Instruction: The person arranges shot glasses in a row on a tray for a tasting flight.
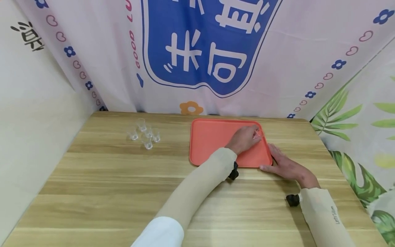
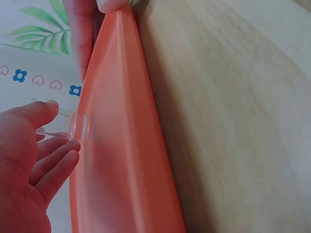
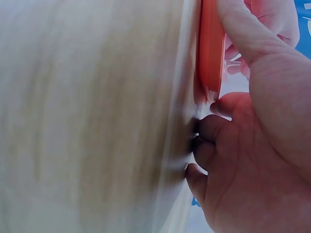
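A small clear plastic cup point(image 2: 80, 127) is pinched between the thumb and fingers of my left hand point(image 1: 243, 139), over the right part of the red tray point(image 1: 206, 137). In the left wrist view the cup's thick base points toward the tray surface. My right hand point(image 1: 288, 166) lies at the tray's near right corner, fingers stretched along the right side and thumb at the front edge. Its lower fingers point(image 3: 209, 128) rest on the tabletop in the right wrist view. Several more clear cups point(image 1: 148, 144) stand grouped on the table left of the tray.
The wooden table point(image 1: 123, 192) reaches back to a printed curtain point(image 1: 117, 68) with a blue panel. A white wall point(image 1: 37, 103) borders the left side, and leaf-patterned fabric point(image 1: 355, 137) the right. Both forearms wear beige sleeves point(image 1: 200, 185) and black wrist cameras point(image 1: 233, 171).
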Available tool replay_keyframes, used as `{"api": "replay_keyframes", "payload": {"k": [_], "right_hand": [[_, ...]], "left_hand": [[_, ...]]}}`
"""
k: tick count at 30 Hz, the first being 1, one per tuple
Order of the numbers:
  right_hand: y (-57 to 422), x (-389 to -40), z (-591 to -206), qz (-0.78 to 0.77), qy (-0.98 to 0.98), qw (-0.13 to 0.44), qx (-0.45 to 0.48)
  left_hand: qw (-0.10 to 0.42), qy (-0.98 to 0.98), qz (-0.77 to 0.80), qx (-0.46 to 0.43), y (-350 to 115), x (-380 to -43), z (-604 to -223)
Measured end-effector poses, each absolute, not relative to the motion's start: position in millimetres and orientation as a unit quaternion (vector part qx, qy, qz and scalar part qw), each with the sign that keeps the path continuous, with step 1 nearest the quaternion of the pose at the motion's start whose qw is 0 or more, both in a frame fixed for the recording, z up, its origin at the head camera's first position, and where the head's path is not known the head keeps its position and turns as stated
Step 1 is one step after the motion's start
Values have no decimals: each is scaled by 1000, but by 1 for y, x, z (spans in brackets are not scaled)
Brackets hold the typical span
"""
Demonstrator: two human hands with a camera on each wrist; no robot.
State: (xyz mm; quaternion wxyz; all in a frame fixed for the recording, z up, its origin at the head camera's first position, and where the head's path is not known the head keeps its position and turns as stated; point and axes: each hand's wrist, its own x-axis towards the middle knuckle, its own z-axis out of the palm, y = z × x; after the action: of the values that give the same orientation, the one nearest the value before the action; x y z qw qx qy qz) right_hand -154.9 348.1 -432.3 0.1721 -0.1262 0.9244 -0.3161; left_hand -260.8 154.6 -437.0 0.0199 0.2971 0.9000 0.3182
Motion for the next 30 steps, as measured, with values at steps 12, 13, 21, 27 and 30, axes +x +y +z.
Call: {"api": "replay_keyframes", "payload": {"k": [12, 13, 21, 27, 30], "right_hand": [[347, -157, -430, -306, 927, 178, -125], [347, -157, -430, -306, 927, 179, -123], [348, -155, -433, -306, 927, 181, -120], [350, -156, -434, -309, 926, 177, -123], [350, -156, -434, -312, 925, 174, -126]], "left_hand": [[12, 901, 309, 305, 161, -261, -437], [8, 901, 310, 305, 161, -261, -438], [-2, 899, 321, 297, 164, -259, -444], [5, 904, 312, 292, 165, -258, -445], [7, 906, 310, 288, 165, -258, -445]]}}
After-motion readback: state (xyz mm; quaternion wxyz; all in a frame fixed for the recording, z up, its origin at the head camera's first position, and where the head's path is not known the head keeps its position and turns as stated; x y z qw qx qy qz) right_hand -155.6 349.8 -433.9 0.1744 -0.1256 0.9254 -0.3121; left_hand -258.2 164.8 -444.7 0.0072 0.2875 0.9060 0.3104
